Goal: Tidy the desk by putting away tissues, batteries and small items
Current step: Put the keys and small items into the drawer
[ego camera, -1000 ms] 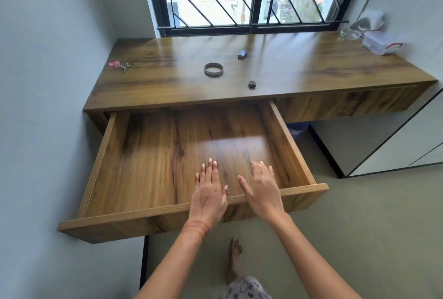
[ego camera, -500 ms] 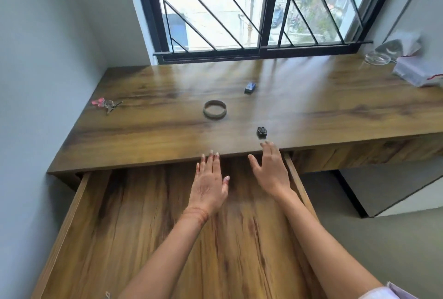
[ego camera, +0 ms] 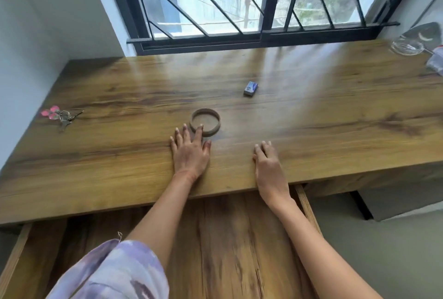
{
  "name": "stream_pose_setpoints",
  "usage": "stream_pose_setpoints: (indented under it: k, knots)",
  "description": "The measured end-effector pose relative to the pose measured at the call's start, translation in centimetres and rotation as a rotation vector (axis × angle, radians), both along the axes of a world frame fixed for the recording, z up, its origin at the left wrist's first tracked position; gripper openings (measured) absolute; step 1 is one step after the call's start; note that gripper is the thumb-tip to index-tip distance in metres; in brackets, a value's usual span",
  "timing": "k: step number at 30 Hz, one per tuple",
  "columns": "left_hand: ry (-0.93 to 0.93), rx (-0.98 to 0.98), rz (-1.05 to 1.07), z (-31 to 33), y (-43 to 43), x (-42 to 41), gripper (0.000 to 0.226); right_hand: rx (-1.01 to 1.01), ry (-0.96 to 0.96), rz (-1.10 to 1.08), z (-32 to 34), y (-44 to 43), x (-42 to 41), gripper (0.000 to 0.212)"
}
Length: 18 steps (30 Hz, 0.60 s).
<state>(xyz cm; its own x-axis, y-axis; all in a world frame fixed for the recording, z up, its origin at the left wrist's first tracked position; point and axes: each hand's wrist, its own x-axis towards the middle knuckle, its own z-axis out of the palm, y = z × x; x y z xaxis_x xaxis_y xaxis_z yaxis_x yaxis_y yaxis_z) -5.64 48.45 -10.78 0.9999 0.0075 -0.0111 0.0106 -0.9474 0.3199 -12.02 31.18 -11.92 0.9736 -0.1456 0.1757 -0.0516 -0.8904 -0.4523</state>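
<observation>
Fingers at ring, above pulled-out drawer

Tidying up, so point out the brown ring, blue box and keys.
brown ring (ego camera: 211, 133), head view, near rim.
blue box (ego camera: 251, 88), head view, top face.
keys (ego camera: 64, 118), head view, metal bunch.

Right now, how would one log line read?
left hand: flat, fingertip at ring | right hand: resting on desk | drawer: pulled out

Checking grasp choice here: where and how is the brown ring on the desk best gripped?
Pinch the ring at its near rim from above, a finger inside, thumb outside. It lies flat, thin-walled and hollow, and the left hand lies just in front, a fingertip at that rim.
</observation>
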Motion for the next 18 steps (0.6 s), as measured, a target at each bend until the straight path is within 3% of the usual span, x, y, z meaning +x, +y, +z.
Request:
stream_pose_setpoints:
  k: [7, 13, 18]
  knots:
    - [-0.152, -0.179, -0.018, -0.6, 0.7, -3.0, 0.034, -0.034, -0.059, -0.018, -0.3, 0.8, -1.5, 0.042]
    - [-0.186, -0.422, -0.039, -0.6, 1.5, -11.9, 0.017, 0.127, -0.161, 0.015, 1.0, 2.6, -7.8, 0.027]
    - [-0.243, -0.262, -0.065, -2.2, 2.4, -22.5, 0.020, 0.317, -0.141, -0.089, 0.4, 3.7, -16.3, 0.022]
